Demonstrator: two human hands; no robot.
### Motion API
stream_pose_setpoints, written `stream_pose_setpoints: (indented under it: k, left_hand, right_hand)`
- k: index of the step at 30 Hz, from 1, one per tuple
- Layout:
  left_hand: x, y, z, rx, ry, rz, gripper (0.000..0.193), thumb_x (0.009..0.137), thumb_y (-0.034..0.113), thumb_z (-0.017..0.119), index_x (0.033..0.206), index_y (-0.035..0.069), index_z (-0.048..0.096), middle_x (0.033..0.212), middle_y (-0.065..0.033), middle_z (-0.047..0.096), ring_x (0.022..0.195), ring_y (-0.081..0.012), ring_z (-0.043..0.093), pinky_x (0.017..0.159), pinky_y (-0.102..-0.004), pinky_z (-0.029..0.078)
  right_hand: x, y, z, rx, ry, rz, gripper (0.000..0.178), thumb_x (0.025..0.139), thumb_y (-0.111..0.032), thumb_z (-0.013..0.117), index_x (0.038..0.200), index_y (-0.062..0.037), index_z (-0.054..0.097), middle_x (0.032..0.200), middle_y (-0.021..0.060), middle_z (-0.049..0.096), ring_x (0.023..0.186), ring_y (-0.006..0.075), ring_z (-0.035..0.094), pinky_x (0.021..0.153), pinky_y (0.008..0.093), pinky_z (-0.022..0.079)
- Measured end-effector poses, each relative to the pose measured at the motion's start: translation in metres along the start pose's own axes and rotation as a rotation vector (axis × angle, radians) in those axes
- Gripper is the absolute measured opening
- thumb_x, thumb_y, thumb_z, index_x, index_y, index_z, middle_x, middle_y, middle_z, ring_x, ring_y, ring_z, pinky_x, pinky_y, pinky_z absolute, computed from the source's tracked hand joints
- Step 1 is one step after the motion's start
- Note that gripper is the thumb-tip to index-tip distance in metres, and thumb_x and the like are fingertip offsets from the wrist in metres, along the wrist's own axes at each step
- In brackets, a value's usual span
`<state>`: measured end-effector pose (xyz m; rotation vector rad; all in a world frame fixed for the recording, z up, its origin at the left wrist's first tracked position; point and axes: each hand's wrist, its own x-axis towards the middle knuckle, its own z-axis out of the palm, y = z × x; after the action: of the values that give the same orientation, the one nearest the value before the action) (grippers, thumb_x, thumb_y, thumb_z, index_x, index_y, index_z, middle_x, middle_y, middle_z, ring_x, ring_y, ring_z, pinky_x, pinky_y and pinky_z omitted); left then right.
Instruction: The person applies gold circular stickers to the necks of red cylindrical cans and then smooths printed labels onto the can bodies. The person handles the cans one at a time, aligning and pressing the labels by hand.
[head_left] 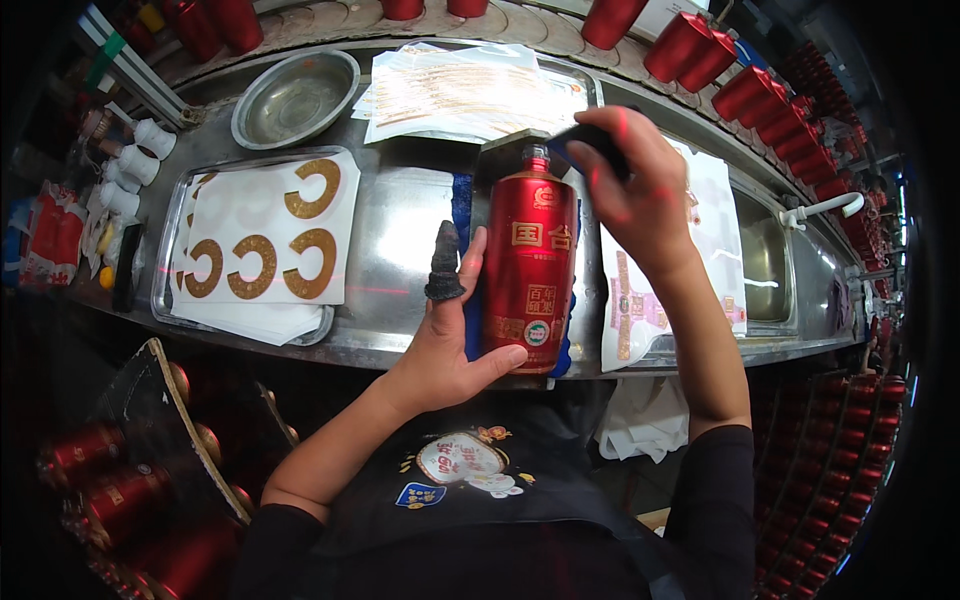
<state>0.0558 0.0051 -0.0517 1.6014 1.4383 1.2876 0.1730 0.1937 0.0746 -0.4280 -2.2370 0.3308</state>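
A red bottle [530, 285] with gold markings lies on a blue cloth [462, 200] at the counter's front edge, its clear neck pointing away from me. My left hand [452, 345] rests along its left side, fingers stretched and apart, the thumb touching the lower front; one finger wears a black wrap [445, 262]. Above the bottle's right shoulder, my right hand [640, 185] grips a dark flat piece [603, 148], perhaps a scraper. Its left edge comes close to the neck; whether they touch I cannot tell.
On the left, a metal tray [165, 255] carries sheets of gold C-shaped stickers [252, 268]. A metal bowl [297, 97] and a stack of sticker sheets [450, 85] stand behind. More sheets [640, 300] lie right, beside a sink [765, 270]. Red bottles [755, 100] line a conveyor.
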Motion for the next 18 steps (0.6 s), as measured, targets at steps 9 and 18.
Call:
stream_pose_setpoints:
  k: [9,18]
  left_hand:
    - [0.007,0.009,-0.004,-0.076,-0.055,-0.072,0.119,0.084,0.029,0.08,0.16,-0.001,-0.006,0.167,-0.0255,0.012,0.154,-0.0347,0.019,0.124,-0.0443,0.017]
    - [0.011,0.004,0.0,-0.148,-0.035,-0.062,0.112,0.084,0.027,0.08,0.159,-0.006,0.004,0.166,-0.0251,0.016,0.152,-0.0331,0.025,0.124,-0.0429,0.018]
  right_hand:
    - [-0.099,0.01,0.012,0.242,0.394,0.624,0.02,0.092,-0.008,0.072,0.109,-0.0005,0.066,0.093,0.0096,0.069,0.082,0.0138,0.067,0.073,0.0263,0.054]
    - [-0.084,0.01,0.002,0.276,0.131,0.247,0.025,0.085,-0.006,0.076,0.107,-0.0029,0.066,0.095,0.0147,0.072,0.084,0.0273,0.073,0.073,0.0311,0.058]
